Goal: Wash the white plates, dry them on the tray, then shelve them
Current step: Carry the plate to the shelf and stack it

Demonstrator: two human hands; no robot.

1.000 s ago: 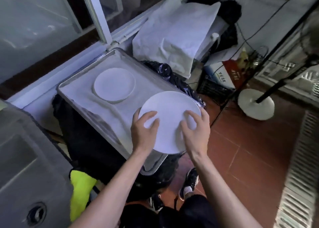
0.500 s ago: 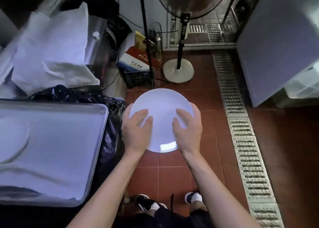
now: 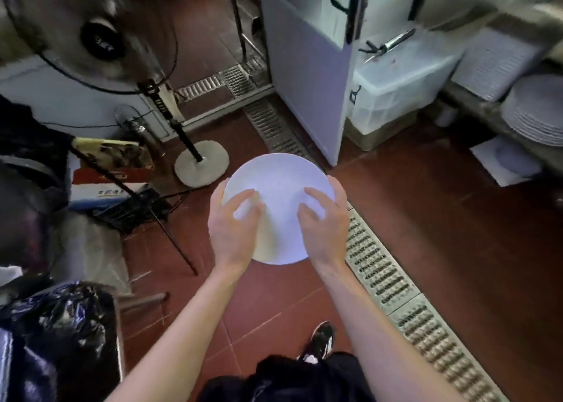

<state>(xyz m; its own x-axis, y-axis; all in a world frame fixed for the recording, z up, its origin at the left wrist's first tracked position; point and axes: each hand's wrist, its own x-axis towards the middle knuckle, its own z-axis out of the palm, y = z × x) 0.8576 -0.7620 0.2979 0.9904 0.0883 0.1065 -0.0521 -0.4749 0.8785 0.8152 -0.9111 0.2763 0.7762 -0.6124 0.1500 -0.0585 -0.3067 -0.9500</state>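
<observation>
I hold a round white plate [image 3: 278, 188] in the air over the red tiled floor, its face towards me. My left hand [image 3: 233, 231] grips its left edge, thumb on the plate's face. My right hand [image 3: 324, 222] grips the right edge the same way. A stack of white plates [image 3: 536, 112] lies on a low shelf at the far right. The tray is out of view.
A standing fan [image 3: 100, 36] on a round base [image 3: 202, 167] is at the left. A floor drain grate [image 3: 396, 286] runs diagonally under my right arm. A pale door [image 3: 304, 66] and clear plastic box [image 3: 402, 82] stand ahead. A black rubbish bag [image 3: 51, 340] sits at lower left.
I have turned to the right carrying the plate away from the tray. The tray has left the view and the shelf with stacked plates has come in at the right.
</observation>
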